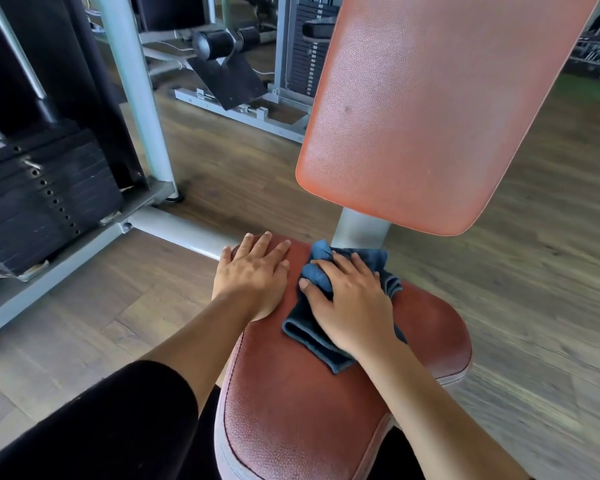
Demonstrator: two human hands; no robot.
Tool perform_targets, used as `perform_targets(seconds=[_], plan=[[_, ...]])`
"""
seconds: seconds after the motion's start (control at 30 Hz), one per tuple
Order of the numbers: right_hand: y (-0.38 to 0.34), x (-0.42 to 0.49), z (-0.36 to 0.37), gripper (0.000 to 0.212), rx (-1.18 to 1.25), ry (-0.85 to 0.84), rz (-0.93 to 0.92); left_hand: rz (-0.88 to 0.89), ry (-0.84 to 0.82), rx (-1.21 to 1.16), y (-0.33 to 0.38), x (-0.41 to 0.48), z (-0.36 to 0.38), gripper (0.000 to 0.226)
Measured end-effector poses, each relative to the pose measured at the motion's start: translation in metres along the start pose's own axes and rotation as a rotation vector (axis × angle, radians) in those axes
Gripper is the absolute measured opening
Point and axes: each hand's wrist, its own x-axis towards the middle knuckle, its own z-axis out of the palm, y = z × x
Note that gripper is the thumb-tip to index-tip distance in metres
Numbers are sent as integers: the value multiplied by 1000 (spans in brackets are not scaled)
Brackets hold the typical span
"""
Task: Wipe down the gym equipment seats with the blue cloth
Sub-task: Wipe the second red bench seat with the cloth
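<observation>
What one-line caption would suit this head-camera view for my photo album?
Right hand presses a folded blue cloth onto the red padded seat while the left hand rests flat beside it.

Red padded seat (291, 427): blue cloth (309, 336) under right hand (354, 306), left hand (253, 275) flat beside.
</observation>
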Motion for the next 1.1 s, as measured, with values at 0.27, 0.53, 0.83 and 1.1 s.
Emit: perform_targets(seconds=[0.27,0.53,0.83,1.1], plan=[[18,-7,-16,52,96,45,40,-1,-3,-7,1,2,0,49],[14,-13,-8,55,20,50,10,-4,8,-3,-1,4,1,49],[33,-3,-15,58,80,57,60,-5,-10,-14,-2,3,1,49],[15,-36,-15,61,75,63,30,3,-2,-4,-2,5,2,49]])
